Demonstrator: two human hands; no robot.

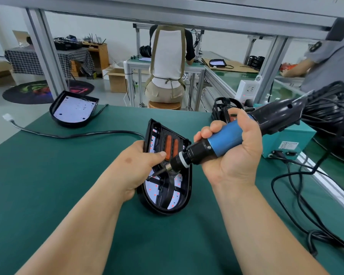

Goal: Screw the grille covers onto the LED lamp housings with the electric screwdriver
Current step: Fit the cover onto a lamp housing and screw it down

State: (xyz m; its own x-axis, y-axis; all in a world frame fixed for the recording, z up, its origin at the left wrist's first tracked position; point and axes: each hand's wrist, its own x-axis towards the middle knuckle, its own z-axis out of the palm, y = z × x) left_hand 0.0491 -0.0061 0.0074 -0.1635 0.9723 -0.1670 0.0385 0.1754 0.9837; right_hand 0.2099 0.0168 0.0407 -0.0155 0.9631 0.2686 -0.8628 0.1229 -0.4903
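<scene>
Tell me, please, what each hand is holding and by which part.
The right hand grips the electric screwdriver by its blue barrel; the left hand holds the lamp housing by its left edge.

Beyond your green table, a seated person faces away on a stool; a cardboard box and round rug lie on the floor.

Place: electronics assembly workshop.
Desks: green-matted desk near; aluminium-frame workstation far.
Line: long green-topped assembly line right.
People: aproned worker seated far.
Stock: cardboard box on floor.
</scene>
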